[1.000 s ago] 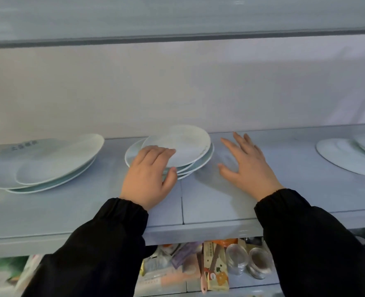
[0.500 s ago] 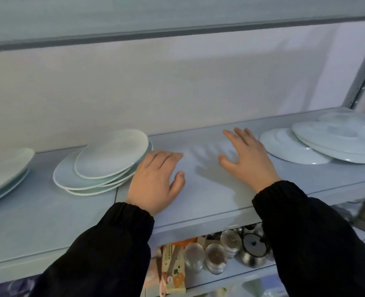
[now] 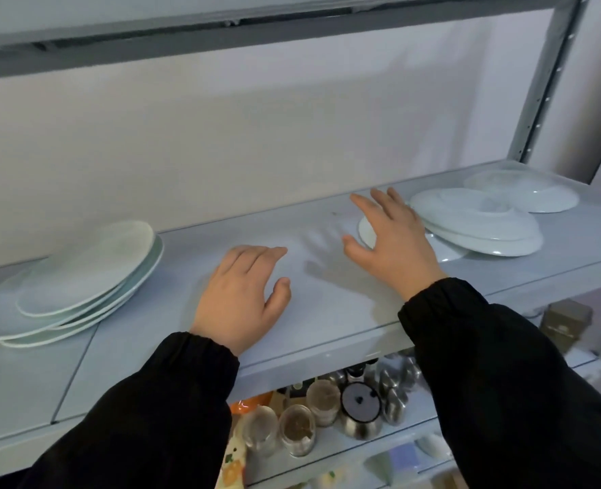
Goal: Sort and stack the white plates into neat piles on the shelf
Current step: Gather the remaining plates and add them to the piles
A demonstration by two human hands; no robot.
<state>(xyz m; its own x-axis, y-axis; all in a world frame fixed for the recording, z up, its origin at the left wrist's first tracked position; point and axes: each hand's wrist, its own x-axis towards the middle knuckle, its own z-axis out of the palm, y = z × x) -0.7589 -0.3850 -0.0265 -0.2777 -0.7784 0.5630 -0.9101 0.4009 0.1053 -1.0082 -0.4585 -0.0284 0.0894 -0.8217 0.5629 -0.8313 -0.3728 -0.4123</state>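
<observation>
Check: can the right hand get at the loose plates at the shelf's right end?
Probably yes. The right hand, open, hangs over the left edge of the loose plates; nothing on the shelf stands between them. Whether it touches one is unclear.

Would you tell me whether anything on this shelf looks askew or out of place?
The left pile of plates is slumped, fanned out and tilted rather than square. The right plates overlap loosely, and the back plate lies off to one side. Nothing looks broken or spilled.
</observation>
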